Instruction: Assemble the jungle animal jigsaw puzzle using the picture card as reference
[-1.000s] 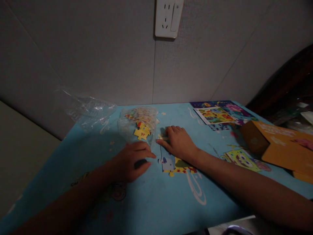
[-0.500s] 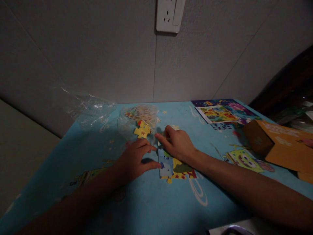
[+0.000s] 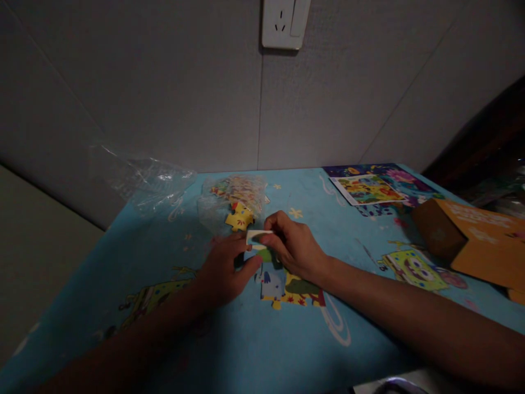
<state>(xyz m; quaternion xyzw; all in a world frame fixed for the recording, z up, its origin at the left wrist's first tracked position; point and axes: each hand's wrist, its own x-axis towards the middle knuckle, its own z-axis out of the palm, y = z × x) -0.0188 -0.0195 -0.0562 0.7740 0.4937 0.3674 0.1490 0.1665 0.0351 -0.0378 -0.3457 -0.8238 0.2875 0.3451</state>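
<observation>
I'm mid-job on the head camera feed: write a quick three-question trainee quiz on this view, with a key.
1. Multiple choice: which of these sits farthest to the right on the table?
A) the picture card
B) the orange box
C) the crumpled clear plastic

2. True or false: the right hand is touching the orange box.

3. Fill in the blank: the joined puzzle pieces lie on a surface whose main colour is ____.

Key:
1. B
2. False; it grips a puzzle piece.
3. Blue
</observation>
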